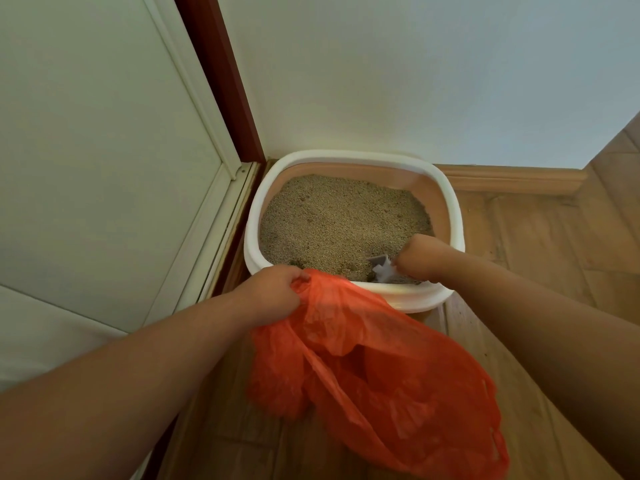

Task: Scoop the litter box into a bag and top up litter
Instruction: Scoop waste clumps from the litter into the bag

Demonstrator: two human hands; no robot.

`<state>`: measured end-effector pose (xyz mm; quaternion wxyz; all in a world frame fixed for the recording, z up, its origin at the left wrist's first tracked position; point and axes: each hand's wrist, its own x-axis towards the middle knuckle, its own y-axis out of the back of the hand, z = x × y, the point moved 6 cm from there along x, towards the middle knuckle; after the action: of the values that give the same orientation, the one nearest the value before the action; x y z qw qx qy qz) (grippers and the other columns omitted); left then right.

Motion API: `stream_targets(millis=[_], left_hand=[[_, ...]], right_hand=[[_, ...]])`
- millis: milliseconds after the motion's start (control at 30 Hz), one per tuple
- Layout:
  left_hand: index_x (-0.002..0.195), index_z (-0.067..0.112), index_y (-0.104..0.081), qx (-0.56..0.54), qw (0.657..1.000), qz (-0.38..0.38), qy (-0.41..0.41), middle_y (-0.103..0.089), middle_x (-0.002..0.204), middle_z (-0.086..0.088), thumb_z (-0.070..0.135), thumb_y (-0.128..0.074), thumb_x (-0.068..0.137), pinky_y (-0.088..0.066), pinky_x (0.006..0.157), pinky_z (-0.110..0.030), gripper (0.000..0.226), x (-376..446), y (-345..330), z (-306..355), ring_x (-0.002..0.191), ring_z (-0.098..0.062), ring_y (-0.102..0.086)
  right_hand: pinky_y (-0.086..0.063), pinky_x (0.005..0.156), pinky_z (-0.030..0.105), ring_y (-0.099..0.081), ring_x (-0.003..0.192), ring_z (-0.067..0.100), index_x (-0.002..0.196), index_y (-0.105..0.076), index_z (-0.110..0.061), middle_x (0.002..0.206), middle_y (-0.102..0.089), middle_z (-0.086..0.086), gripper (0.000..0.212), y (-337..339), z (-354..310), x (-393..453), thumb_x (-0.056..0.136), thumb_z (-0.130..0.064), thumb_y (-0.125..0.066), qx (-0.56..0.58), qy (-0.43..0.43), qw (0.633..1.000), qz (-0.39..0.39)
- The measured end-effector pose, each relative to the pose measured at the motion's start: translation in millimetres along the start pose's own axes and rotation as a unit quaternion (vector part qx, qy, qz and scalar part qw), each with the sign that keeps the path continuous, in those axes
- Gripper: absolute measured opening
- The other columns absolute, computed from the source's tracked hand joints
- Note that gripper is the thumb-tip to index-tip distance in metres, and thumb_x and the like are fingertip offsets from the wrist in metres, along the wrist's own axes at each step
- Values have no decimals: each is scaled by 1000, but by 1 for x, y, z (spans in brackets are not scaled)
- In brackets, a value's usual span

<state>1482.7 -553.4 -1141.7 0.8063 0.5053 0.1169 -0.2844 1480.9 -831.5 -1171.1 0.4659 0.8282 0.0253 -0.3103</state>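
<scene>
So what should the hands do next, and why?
Probably lift the scoop over to the orange bag. The right hand holds it low in the litter near the box's front edge, and the left hand holds the bag close by.

Soft, even, slightly dim indoor light with a greenish cast; no glare. Wide-angle bending curves the door frame (221, 77) at ten o'clock. Edges soften; faint shadow lies under the bag (374, 368).

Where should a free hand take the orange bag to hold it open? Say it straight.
Take the loose rim of the orange bag on its right side, opposite the left hand, coming from the right. That hand already bunches the left edge, so the mouth sags shut.
</scene>
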Motion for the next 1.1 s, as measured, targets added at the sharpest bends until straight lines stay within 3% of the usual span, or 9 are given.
stream_targets(millis=[67, 200, 333, 467, 533, 667, 767, 867, 1100], left_hand=[[141, 28, -59, -4, 1000, 4, 4, -62, 135, 4, 13, -64, 92, -42, 90, -19, 51, -1, 1, -3, 117, -13, -61], [143, 28, -57, -6, 1000, -6, 12, -62, 137, 2, 9, -60, 91, -45, 94, -20, 56, -3, 1, -10, 120, -15, -61], [144, 31, -57, -5, 1000, -10, 21, -65, 134, 2, 9, -58, 89, -49, 94, -22, 59, -4, 4, -14, 116, -15, -63], [143, 32, -58, -4, 1000, -9, 25, -65, 133, 1, 9, -58, 89, -48, 91, -20, 59, -4, 4, -15, 115, -15, -63], [143, 31, -58, -4, 1000, -6, 24, -64, 135, 1, 9, -58, 89, -46, 92, -19, 58, -4, 5, -13, 118, -16, -62], [141, 29, -59, -4, 1000, -7, 17, -64, 135, 1, 6, -57, 89, -42, 91, -17, 57, -4, 4, -10, 118, -15, -61], [140, 29, -61, -12, 1000, -4, 15, -65, 133, 2, 6, -58, 90, -44, 91, -18, 55, -4, 5, -9, 114, -14, -62], [139, 28, -62, -11, 1000, 0, 9, -64, 133, 3, 7, -59, 91, -43, 91, -18, 52, -3, 5, -7, 111, -12, -61], [139, 29, -61, -10, 1000, -1, 4, -60, 139, 4, 12, -62, 93, -42, 94, -19, 50, 0, 2, -8, 121, -15, -59]], right_hand=[[-50, 77, 33, -58, 84, 27, 97, -71, -7, 92, -66, 10, 18, -5, -3, 4, 94, -17, -55, 35, -4, 999, 7], [-39, 58, 30, -55, 72, 26, 88, -74, -3, 78, -65, 11, 22, -14, -12, 12, 93, -15, -56, 48, 22, 999, 3], [-45, 69, 31, -69, 96, 36, 107, -76, -1, 107, -74, 19, 29, -17, -18, 20, 87, -15, -61, 45, 38, 998, 4], [-51, 77, 34, -62, 86, 26, 108, -77, -4, 108, -74, 16, 27, -18, -19, 18, 88, -15, -62, 79, 43, 996, 5], [-52, 75, 34, -59, 77, 19, 107, -76, -5, 95, -71, 13, 26, -17, -17, 11, 88, -12, -62, 115, 40, 993, 0], [-31, 48, 25, -35, 37, 10, 100, -77, 4, 56, -50, 8, 24, -5, -7, 5, 84, 1, -59, 153, 41, 987, -5], [-31, 46, 23, -35, 38, 12, 97, -82, -13, 47, -51, 2, 28, 4, -3, 2, 85, 2, -61, 185, 39, 982, -3], [-32, 47, 23, -38, 39, 10, 96, -83, -15, 46, -53, -3, 25, 4, -10, -1, 87, -1, -64, 156, 56, 986, 1], [-42, 62, 29, -53, 72, 19, 106, -77, 0, 102, -74, 19, 27, -17, -48, 4, 93, -16, -59, 38, 84, 996, -4]])
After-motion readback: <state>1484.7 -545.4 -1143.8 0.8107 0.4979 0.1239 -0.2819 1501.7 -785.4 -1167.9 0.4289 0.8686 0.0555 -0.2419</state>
